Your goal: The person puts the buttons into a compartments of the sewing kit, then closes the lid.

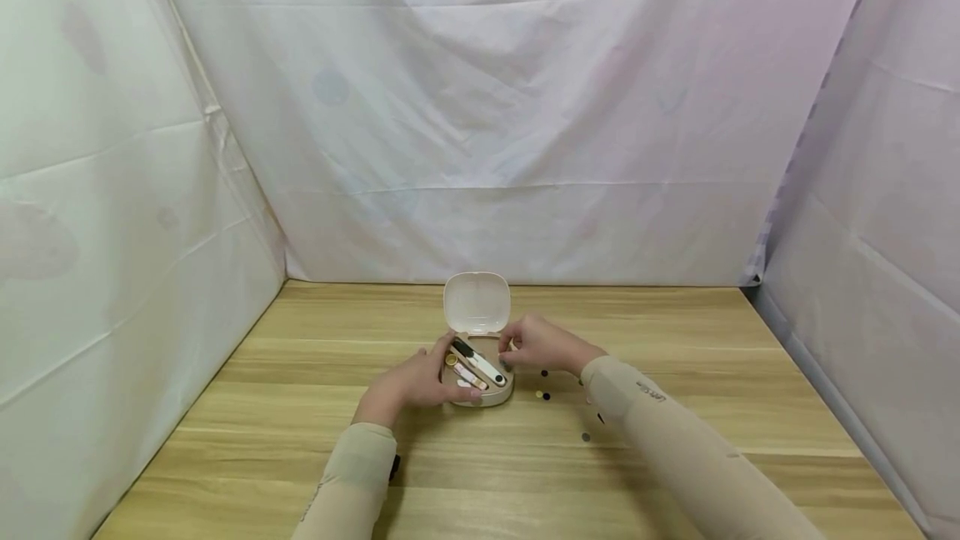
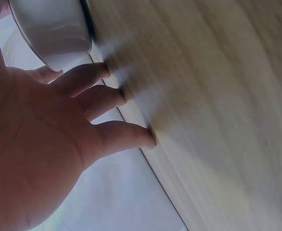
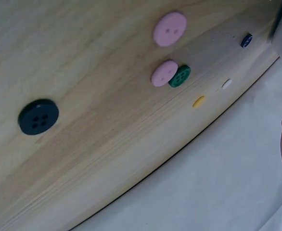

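Observation:
A white oval sewing box [image 1: 495,398] stands on the table with its lid [image 1: 477,303] raised at the back. Inside lie black-and-white thread snips [image 1: 480,362] and a small clear tube [image 1: 468,375] with a gold end. My left hand [image 1: 420,377] grips the box from the left, thumb at the front, index finger along the side. Its other fingers reach down to the tabletop in the left wrist view. At the box's right rim, my right hand [image 1: 543,344] has thumb and forefinger bent together over the interior. A dark round piece shows under these fingertips; I cannot tell whether they pinch it.
Loose buttons lie right of the box: a dark teal one [image 3: 38,117], two pink ones, the lower [image 3: 164,73] overlapping a green one [image 3: 180,76], plus a dark blue one [image 3: 246,40], a yellow one [image 3: 198,101] and a white one [image 3: 226,83]. White cloth [image 1: 480,107] surrounds the table.

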Demonstrator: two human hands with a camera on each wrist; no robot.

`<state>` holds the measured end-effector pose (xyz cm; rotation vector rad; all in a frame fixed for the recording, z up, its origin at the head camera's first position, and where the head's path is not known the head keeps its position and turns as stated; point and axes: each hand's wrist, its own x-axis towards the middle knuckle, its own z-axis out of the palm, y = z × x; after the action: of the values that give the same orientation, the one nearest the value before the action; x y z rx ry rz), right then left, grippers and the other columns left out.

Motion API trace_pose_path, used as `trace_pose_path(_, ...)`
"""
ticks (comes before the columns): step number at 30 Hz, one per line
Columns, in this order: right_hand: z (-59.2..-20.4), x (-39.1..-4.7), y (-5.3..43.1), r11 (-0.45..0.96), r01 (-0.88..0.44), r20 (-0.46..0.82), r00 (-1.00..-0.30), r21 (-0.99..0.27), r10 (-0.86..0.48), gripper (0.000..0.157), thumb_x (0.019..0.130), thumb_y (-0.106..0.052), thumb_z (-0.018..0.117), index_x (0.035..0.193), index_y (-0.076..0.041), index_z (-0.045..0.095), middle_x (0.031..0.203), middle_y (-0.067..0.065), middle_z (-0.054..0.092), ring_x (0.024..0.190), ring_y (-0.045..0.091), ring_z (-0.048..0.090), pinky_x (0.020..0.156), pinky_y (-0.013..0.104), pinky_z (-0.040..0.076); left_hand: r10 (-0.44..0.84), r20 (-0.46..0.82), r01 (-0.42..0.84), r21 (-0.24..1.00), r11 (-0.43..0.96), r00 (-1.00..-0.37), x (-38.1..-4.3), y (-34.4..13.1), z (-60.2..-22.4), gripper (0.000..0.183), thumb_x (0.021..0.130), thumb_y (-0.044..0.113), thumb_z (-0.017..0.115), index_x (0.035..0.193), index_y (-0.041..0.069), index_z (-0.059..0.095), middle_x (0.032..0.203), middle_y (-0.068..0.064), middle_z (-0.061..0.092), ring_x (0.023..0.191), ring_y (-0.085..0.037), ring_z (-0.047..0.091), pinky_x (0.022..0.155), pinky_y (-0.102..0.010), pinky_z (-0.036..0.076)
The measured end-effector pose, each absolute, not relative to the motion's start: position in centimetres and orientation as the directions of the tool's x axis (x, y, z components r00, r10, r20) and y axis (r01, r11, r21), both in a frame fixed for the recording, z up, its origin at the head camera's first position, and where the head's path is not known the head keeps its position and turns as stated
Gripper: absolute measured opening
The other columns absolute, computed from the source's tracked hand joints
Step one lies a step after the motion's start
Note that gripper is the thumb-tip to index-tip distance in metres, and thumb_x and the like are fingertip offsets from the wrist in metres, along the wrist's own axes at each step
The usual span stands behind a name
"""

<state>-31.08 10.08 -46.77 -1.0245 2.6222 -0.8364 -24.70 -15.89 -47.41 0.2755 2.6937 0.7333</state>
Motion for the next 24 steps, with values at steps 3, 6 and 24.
trace_pose_path(3,-46.85,-31.11,10.01,0.615,-0.558,0.003,-0.742,-0.557,-0.671,0.006,0.096,-0.013,0.074,0.092,-0.013,0.079,0.068,-0.009,0.055,0.060,0.004,0.046,0.054,0.019,0.039,0.274,-0.263,0.104,0.519,0.848,-0.925,-24.79,-15.88,-47.44,0.127,0.079,0.077,0.080,0.173,0.024,0.013,0.166,-0.026,0.043,0.161,-0.049,0.029,0.122,-0.071,0.036)
trace_pose_path(6,-46.88,-31.11,9.86,0.627,-0.564,-0.002,-0.742,-0.537,-0.670,0.007,0.097,-0.014,0.074,0.091,-0.015,0.078,0.069,-0.009,0.058,0.061,0.004,0.048,0.054,0.019,0.040,0.276,-0.266,0.102,0.522,0.846,-0.923,-24.82,-15.88,-47.43,0.127,0.079,0.076,0.080,0.173,0.024,0.013,0.167,-0.026,0.042,0.161,-0.049,0.029,0.122,-0.071,0.036)
trace_pose_path(24,-46.41,-30.96,9.37,0.622,-0.575,-0.013,-0.729,-0.532,-0.685,0.009,0.099,-0.018,0.074,0.094,-0.014,0.081,0.071,-0.010,0.064,0.058,0.002,0.050,0.053,0.019,0.043,0.271,-0.271,0.096,0.520,0.849,-0.924,-24.78,-15.94,-47.40,0.126,0.079,0.077,0.079,0.173,0.025,0.013,0.167,-0.025,0.043,0.160,-0.050,0.029,0.121,-0.072,0.037)
